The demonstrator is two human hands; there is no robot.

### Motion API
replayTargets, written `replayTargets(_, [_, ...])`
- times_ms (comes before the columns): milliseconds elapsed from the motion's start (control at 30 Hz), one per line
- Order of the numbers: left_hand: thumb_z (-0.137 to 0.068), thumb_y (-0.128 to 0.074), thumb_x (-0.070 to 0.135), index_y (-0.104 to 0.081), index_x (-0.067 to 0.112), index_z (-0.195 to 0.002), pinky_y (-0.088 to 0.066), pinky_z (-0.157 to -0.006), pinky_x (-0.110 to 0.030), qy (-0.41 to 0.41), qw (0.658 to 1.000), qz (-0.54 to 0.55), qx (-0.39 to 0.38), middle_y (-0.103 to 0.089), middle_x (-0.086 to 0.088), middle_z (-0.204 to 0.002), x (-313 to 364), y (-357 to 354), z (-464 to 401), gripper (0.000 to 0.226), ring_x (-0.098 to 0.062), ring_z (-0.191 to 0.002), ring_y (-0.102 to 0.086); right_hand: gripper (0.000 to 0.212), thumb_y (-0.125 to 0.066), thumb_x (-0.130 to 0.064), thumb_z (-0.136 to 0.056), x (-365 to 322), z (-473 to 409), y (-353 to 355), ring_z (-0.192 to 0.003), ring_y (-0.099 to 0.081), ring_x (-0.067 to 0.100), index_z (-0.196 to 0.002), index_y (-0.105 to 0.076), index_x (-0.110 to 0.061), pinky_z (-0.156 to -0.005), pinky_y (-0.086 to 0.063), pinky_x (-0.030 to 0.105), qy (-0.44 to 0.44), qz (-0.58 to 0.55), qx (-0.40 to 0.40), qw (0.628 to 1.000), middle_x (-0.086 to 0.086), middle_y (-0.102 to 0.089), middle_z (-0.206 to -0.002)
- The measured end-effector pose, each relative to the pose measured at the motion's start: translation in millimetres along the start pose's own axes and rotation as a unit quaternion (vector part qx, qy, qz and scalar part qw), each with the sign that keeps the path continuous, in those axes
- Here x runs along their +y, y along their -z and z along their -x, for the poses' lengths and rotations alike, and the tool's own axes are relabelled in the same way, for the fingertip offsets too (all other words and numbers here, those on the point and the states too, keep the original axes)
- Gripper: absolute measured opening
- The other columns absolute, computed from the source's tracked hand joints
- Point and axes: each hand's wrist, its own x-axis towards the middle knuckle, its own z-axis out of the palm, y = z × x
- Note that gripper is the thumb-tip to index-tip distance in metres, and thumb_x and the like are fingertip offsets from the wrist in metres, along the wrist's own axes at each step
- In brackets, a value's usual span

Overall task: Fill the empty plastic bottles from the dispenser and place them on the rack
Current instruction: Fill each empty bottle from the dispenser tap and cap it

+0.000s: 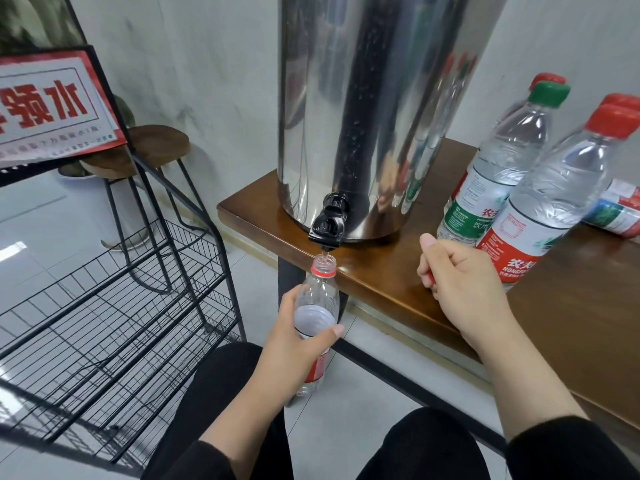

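I note the left hand (294, 344) wrapped around a clear plastic bottle (317, 317), thumb across the front and fingers behind, holding it upright just off the table's front edge. Its uncapped mouth sits directly beneath the black tap (328, 226) of the steel dispenser (374, 109), and a thin stream of water runs into the neck. Water stands partway up the bottle.

The right hand (457, 271) rests on the table (571, 323) near its front edge, fingers curled into a fist around a small red item, of which only a sliver shows; I cannot tell what it is.

The dispenser stands at the table's left end, tap overhanging the edge. To its right stand capped bottles: one with a green cap (498, 168), one with a red cap (557, 202), a third partly hidden behind them. Another bottle (620, 213) lies on its side by the right edge.

The black wire rack (114, 306) stands on the floor, left of the table.
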Motion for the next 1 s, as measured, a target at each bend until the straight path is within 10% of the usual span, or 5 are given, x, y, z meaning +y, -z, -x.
replayTargets(1000, [-0.088,-0.080,0.027,-0.045,0.052,-0.134,-0.049,-0.090,-0.023,-0.022,0.999,-0.018,0.014,-0.068,0.027,-0.110,6.3,-0.7,0.6,0.063,0.004,-0.103,-0.066,0.050,-0.047,-0.044,-0.105,-0.1,-1.1,0.8,-0.058,-0.052,0.008,-0.065,-0.060,-0.017,-0.064,-0.046,0.036,-0.012,-0.024,0.002,1.000,0.006,-0.061,-0.064])
